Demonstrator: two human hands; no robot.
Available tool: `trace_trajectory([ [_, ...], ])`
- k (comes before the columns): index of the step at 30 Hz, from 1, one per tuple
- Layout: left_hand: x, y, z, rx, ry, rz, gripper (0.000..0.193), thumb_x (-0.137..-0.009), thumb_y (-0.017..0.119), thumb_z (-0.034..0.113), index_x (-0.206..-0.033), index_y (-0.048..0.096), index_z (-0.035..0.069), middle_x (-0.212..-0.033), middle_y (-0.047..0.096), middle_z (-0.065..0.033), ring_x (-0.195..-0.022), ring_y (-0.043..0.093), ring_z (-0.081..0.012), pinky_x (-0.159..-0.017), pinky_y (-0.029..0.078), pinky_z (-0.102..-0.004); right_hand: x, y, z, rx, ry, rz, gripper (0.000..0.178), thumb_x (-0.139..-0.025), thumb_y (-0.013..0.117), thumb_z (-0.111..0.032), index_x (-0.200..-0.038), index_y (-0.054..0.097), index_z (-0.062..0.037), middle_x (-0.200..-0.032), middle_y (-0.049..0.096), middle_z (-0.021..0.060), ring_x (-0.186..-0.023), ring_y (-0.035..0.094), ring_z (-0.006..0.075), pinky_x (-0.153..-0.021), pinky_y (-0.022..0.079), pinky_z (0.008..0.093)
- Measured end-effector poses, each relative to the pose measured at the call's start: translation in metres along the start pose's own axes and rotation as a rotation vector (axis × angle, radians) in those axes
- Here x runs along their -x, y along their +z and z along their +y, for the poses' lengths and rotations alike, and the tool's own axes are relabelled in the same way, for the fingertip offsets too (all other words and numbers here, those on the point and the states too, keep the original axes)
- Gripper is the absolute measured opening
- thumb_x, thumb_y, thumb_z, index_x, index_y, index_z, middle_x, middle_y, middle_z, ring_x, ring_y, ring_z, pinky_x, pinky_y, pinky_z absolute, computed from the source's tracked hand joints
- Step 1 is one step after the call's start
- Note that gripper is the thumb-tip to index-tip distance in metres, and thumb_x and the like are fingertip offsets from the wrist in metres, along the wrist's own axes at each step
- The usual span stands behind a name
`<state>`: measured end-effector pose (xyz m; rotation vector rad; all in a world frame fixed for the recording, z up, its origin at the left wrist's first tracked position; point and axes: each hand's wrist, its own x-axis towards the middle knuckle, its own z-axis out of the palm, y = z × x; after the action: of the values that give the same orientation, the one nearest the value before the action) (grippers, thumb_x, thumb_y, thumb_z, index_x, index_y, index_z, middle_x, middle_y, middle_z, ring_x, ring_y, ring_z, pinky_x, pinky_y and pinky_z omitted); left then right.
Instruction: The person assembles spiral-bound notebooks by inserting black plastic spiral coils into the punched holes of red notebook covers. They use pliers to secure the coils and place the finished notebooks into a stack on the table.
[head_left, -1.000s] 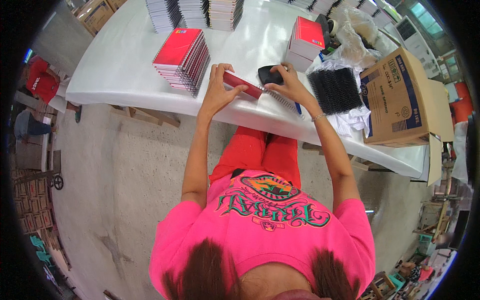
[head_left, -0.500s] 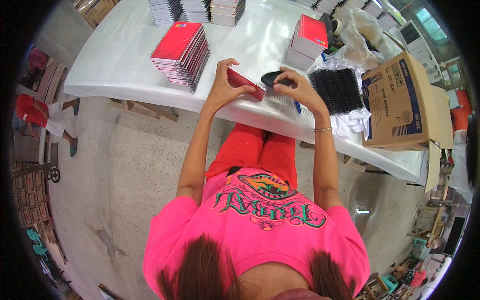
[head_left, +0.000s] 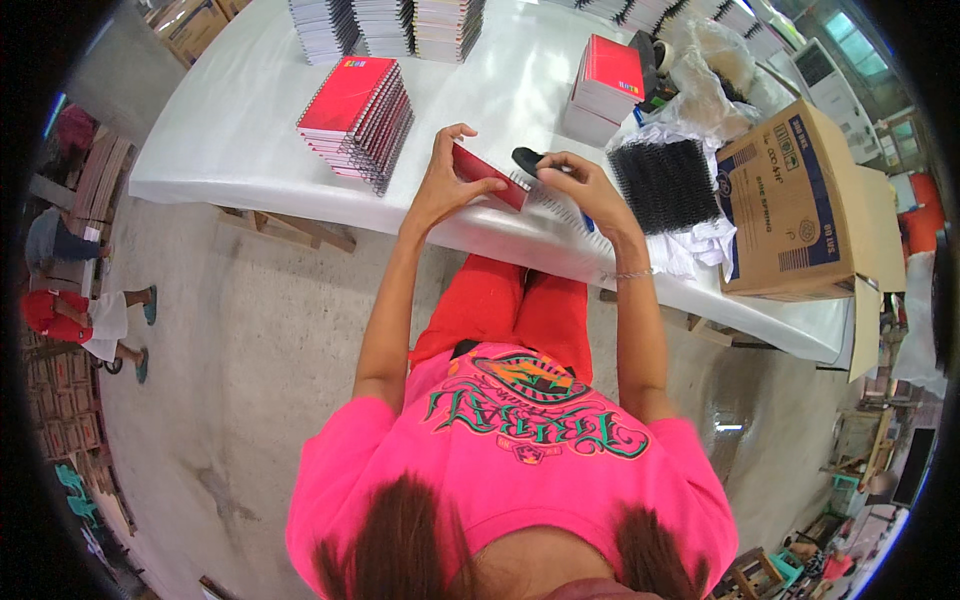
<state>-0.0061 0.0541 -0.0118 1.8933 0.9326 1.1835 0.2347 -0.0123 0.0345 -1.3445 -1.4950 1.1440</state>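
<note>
My left hand (head_left: 445, 190) grips a small red-covered notebook (head_left: 487, 176) near the table's front edge, thumb in front and fingers behind. The notebook is tilted, with pale page edges at its right end. Beside it, my right hand (head_left: 590, 190) is closed, thumb and fingers pinched around a dark, rounded object (head_left: 527, 160) whose kind is unclear. A wire spiral coil (head_left: 560, 209) runs between the notebook's right end and my right hand. Something blue (head_left: 588, 222) shows under that hand, mostly hidden.
Red spiral notebooks (head_left: 350, 95) stand stacked at left, a second red stack (head_left: 612, 72) farther right. Black coils (head_left: 662, 185) lie on white wrapping beside an open cardboard box (head_left: 785, 200). More notebook stacks (head_left: 385, 28) are at the back. People are on the floor at far left.
My right hand has moved slightly left with the dark object, which now sits closer to the notebook. My left hand keeps its grip. Another person has come into sight at far left.
</note>
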Motion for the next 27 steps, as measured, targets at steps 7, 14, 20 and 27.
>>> trace_trajectory([
  [7, -0.003, 0.000, -0.004, -0.019, 0.063, 0.012, 0.084, -0.059, 0.092, 0.036, -0.122, 0.045, 0.007, -0.118, 0.046, -0.0091, -0.114, 0.046, -0.0242, -0.099, 0.040, -0.0344, 0.007, -0.002, -0.023, -0.118, 0.025, -0.064, 0.029, -0.084, 0.073, -0.029, -0.098, 0.071, -0.0034, -0.096, 0.066, 0.0036, -0.092, 0.057, 0.0121, -0.087, 0.043, 0.0260],
  [14, -0.002, -0.005, 0.001, 0.006, -0.070, -0.052, 0.079, -0.061, 0.091, 0.036, -0.117, 0.045, 0.007, -0.114, 0.045, -0.0081, -0.111, 0.048, -0.0240, -0.097, 0.040, -0.0339, 0.003, 0.003, -0.011, 0.508, -0.050, -0.051, 0.034, -0.083, 0.074, -0.031, -0.101, 0.071, -0.0018, -0.096, 0.067, 0.0041, -0.092, 0.062, 0.0160, -0.085, 0.049, 0.0314],
  [20, 0.002, -0.002, -0.002, -0.039, 0.065, 0.007, 0.077, -0.061, 0.091, 0.037, -0.116, 0.045, 0.008, -0.112, 0.045, -0.0080, -0.107, 0.048, -0.0242, -0.094, 0.042, -0.0343, 0.008, -0.010, 0.003, -0.515, 0.098, -0.111, 0.044, -0.095, 0.062, -0.031, -0.122, 0.059, 0.0043, -0.119, 0.060, 0.0102, -0.105, 0.059, 0.0190, -0.095, 0.049, 0.0352],
  [27, 0.001, 0.000, 0.002, -0.019, 0.003, -0.009, 0.070, -0.062, 0.091, 0.033, -0.109, 0.046, 0.009, -0.106, 0.044, -0.0068, -0.102, 0.048, -0.0230, -0.089, 0.043, -0.0343, 0.011, -0.011, -0.023, -0.225, 0.046, -0.250, 0.037, -0.089, 0.070, -0.029, -0.112, 0.066, -0.0008, -0.124, 0.062, 0.0106, -0.114, 0.055, 0.0178, -0.103, 0.041, 0.0325],
])
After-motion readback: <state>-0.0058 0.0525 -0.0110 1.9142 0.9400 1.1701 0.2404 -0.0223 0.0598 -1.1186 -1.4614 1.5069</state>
